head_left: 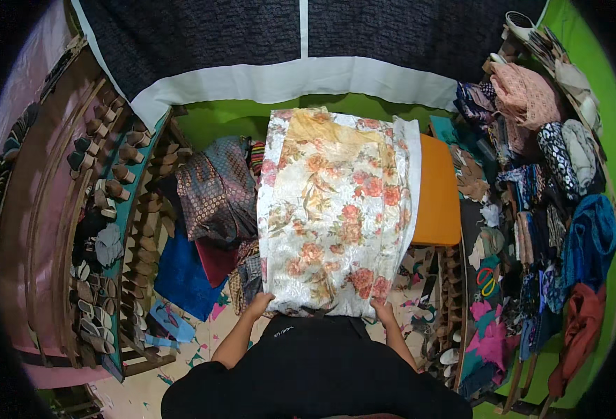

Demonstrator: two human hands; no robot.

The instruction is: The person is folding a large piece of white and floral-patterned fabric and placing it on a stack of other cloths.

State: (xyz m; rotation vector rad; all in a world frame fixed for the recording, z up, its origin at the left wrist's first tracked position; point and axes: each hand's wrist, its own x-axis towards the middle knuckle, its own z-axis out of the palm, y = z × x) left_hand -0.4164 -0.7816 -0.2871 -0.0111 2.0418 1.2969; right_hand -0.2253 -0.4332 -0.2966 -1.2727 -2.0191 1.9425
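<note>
Far to the left of the hands stands a brown wooden rack full of wooden shoe shapes (123,188). Closer in, up and left of the left hand, lies a dark patterned folded cloth (213,188) with a flat blue cloth (182,276) beside it. The left hand (257,305) holds the near left corner of a big white cloth with pink and orange flowers (336,209). Its fingers are curled shut on the edge. The flowery cloth lies flat and runs away from both hands, up toward a white and dark curtain (301,77). The right hand (383,312) pinches the near right corner of the same cloth, fingers closed on it. Up and right of that hand, an orange padded stool (437,192) peeks out from under the cloth. Farther right hang many coloured cloths on a crowded rack (552,209), and orange-handled scissors (488,281) lie near them. Nothing lies between the hands and the cloth.
</note>
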